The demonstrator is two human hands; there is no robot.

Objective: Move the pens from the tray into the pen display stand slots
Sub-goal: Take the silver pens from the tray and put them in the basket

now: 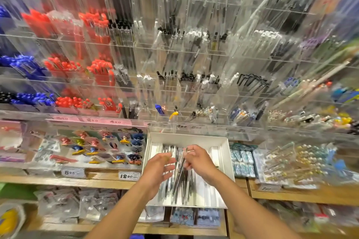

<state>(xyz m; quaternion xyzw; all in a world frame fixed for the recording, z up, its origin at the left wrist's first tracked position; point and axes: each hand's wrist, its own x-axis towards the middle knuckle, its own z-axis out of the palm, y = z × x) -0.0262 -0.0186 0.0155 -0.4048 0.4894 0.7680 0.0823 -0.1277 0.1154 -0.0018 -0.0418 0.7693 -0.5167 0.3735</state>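
White tray (pixel 226 153) on the shelf edge holds the pens (pixel 181 178). Right hand (pixel 198 160) pinches a few dark pens — left hand (pixel 158 169) spread open beside them. Advice: align tips, lift clear, then feed one stand (pixel 194 75) slot — avoid snagging.

Clear, glossy acrylic forms the pen display stand (pixel 174 48) across the upper frame. The white tray (pixel 226 153) at centre looks like matt card. Pens (pixel 180 176) show shiny plastic barrels. The shelf (pixel 291 196) edges are smooth pale wood.
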